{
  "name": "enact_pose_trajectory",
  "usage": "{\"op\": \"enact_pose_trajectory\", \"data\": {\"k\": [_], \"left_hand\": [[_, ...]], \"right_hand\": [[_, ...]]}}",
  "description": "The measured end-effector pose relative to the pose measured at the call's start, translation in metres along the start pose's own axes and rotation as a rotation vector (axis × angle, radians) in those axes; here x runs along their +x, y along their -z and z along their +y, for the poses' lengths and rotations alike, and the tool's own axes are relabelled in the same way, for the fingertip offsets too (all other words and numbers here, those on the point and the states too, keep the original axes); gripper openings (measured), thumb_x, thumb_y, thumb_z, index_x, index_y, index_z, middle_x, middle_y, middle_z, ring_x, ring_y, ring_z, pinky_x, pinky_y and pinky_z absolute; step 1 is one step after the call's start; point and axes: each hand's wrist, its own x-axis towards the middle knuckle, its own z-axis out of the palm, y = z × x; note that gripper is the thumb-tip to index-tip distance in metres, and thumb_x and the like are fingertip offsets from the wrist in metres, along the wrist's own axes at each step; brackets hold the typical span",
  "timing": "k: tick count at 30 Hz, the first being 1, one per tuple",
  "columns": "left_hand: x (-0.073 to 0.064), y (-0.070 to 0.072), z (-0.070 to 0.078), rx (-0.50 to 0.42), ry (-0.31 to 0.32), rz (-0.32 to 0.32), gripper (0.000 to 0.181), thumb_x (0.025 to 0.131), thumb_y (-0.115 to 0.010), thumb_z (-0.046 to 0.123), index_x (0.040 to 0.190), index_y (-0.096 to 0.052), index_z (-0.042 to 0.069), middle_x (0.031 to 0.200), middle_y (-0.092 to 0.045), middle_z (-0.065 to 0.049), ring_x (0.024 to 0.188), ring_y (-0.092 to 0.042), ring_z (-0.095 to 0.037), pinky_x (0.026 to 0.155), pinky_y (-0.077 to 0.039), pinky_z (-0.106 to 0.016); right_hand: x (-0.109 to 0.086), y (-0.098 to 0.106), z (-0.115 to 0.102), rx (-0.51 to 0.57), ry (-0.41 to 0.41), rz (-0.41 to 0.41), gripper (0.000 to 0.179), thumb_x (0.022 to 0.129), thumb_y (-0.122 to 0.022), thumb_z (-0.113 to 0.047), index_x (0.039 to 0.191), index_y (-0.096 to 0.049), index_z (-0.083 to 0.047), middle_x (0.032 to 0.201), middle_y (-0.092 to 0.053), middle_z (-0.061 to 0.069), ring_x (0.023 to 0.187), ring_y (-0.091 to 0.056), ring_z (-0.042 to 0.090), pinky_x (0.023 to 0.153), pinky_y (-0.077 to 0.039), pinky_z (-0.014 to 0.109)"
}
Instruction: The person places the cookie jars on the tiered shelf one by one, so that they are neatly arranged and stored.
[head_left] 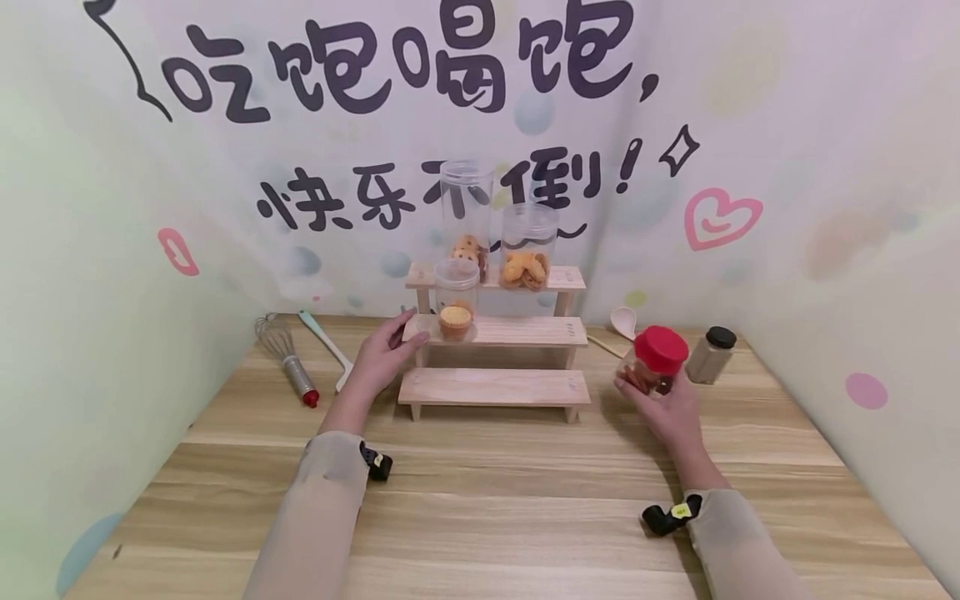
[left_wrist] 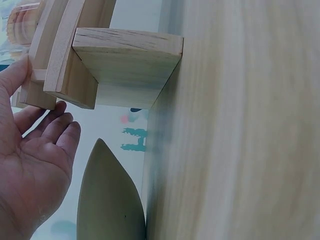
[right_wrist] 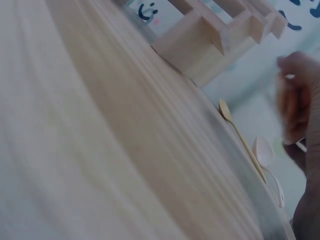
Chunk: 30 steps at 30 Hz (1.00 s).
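Observation:
A three-tier wooden display stand (head_left: 495,386) stands on the table. My left hand (head_left: 382,354) grips the left end of its middle shelf, thumb on one side and fingers on the other, as the left wrist view also shows. On that shelf, near the hand, sits a clear jar holding tarts (head_left: 456,308). The top shelf bears a tall jar of cookies (head_left: 467,225) and a shorter jar of biscuits (head_left: 529,250). To the right of the stand, my right hand (head_left: 667,412) holds a red-lidded clear jar (head_left: 660,350) with brown contents; in the right wrist view it is blurred.
A whisk (head_left: 288,362) and a pale blue-handled utensil (head_left: 326,343) lie at the left. Behind the red-lidded jar are a white spoon (head_left: 624,321) and a wooden spoon (right_wrist: 245,145). A black-capped shaker (head_left: 711,357) stands at the right. A printed curtain (head_left: 480,125) hangs behind.

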Motion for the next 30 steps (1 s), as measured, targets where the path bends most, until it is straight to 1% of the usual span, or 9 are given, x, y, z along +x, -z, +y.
{"op": "enact_pose_trajectory", "data": {"k": [4,8,13,17,20,23,26,28,30], "left_hand": [[0.000,0.000,0.001,-0.023,0.019,0.000,0.083,0.092,-0.069,0.054,0.157,-0.036,0.017,0.161,-0.033,-0.012,0.146,-0.036,-0.026,0.116,-0.036,-0.039],[0.000,0.000,0.001,-0.034,0.031,-0.006,0.086,0.092,-0.069,0.053,0.159,-0.032,0.015,0.161,-0.032,-0.014,0.146,-0.036,-0.027,0.116,-0.036,-0.040],[0.000,0.000,0.000,-0.025,0.036,-0.010,0.086,0.091,-0.069,0.055,0.159,-0.032,0.016,0.162,-0.030,-0.014,0.146,-0.034,-0.028,0.117,-0.035,-0.040],[0.000,0.000,0.000,-0.030,0.030,-0.013,0.086,0.091,-0.069,0.055,0.159,-0.032,0.017,0.162,-0.030,-0.013,0.146,-0.034,-0.027,0.116,-0.036,-0.039],[0.001,0.000,0.001,-0.035,0.026,-0.013,0.086,0.091,-0.069,0.055,0.159,-0.032,0.017,0.162,-0.030,-0.014,0.146,-0.034,-0.027,0.116,-0.036,-0.039],[0.000,0.000,0.002,-0.036,0.028,-0.011,0.086,0.091,-0.069,0.055,0.159,-0.032,0.017,0.162,-0.030,-0.014,0.146,-0.034,-0.027,0.116,-0.036,-0.039],[-0.001,-0.001,0.004,-0.028,0.027,-0.009,0.086,0.091,-0.069,0.055,0.159,-0.032,0.016,0.162,-0.030,-0.014,0.146,-0.034,-0.028,0.116,-0.036,-0.039],[-0.002,-0.001,0.004,-0.020,0.023,-0.007,0.086,0.092,-0.068,0.055,0.159,-0.032,0.015,0.162,-0.030,-0.015,0.146,-0.035,-0.029,0.116,-0.036,-0.040],[-0.001,-0.001,0.004,-0.018,0.022,-0.004,0.087,0.091,-0.068,0.055,0.159,-0.032,0.015,0.162,-0.031,-0.015,0.146,-0.035,-0.029,0.116,-0.036,-0.040]], "right_hand": [[-0.002,-0.007,-0.013,0.130,0.090,0.123,0.076,0.072,-0.091,-0.003,0.137,-0.052,-0.007,0.121,-0.067,0.012,0.095,-0.064,0.004,0.084,-0.051,0.012],[-0.007,-0.014,-0.036,0.201,0.219,0.179,0.071,0.068,-0.088,0.009,0.131,-0.057,0.002,0.115,-0.068,0.022,0.089,-0.066,0.003,0.084,-0.054,0.014],[-0.012,-0.019,-0.063,0.270,0.301,0.184,0.067,0.069,-0.085,0.014,0.129,-0.057,0.004,0.111,-0.068,0.026,0.091,-0.070,0.005,0.089,-0.055,0.018],[-0.005,-0.018,-0.085,0.212,0.356,0.157,0.068,0.069,-0.085,0.012,0.129,-0.055,0.006,0.113,-0.066,0.027,0.093,-0.066,0.002,0.090,-0.053,0.015],[0.007,-0.016,-0.106,0.156,0.369,0.103,0.070,0.069,-0.086,0.010,0.131,-0.053,0.007,0.116,-0.066,0.024,0.096,-0.062,0.001,0.089,-0.051,0.013],[0.021,-0.018,-0.122,0.150,0.308,0.051,0.068,0.074,-0.087,0.002,0.132,-0.054,0.000,0.118,-0.068,0.017,0.100,-0.063,0.003,0.090,-0.052,0.015],[0.034,-0.025,-0.135,0.212,0.173,0.010,0.066,0.079,-0.088,-0.015,0.134,-0.054,-0.012,0.121,-0.068,0.009,0.106,-0.066,0.010,0.093,-0.054,0.022],[0.039,-0.032,-0.144,0.284,0.076,0.005,0.063,0.080,-0.088,-0.025,0.133,-0.054,-0.018,0.120,-0.068,0.004,0.106,-0.065,0.014,0.092,-0.055,0.025],[0.041,-0.042,-0.152,0.368,0.002,0.005,0.062,0.080,-0.087,-0.028,0.132,-0.054,-0.018,0.117,-0.066,0.006,0.105,-0.063,0.019,0.090,-0.055,0.027]]}}
